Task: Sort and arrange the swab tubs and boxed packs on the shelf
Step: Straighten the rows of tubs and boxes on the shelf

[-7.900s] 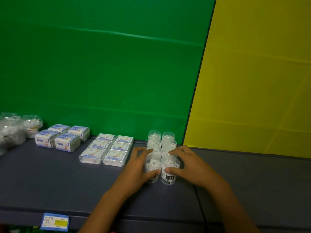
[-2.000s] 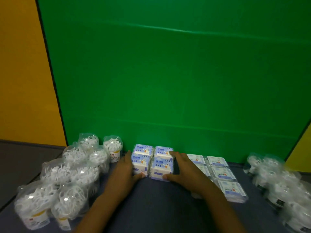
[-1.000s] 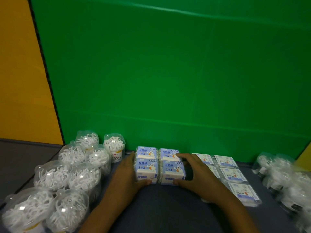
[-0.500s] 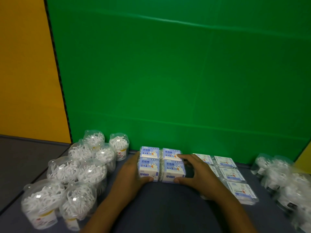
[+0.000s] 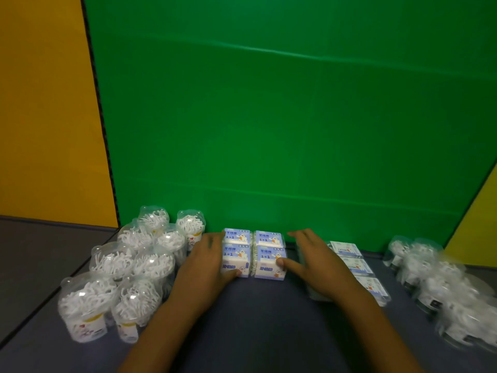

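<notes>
The four blue boxed packs sit as a tight two-by-two block on the shelf against the green backdrop, the left hand flat against the block's left side and the right hand spread open, only its thumb touching the block's right front corner. Neither hand grips anything. To square it well, I would press evenly from both sides, keeping clear of the round swab tubs just left of the block and the flat packs just right of it
</notes>
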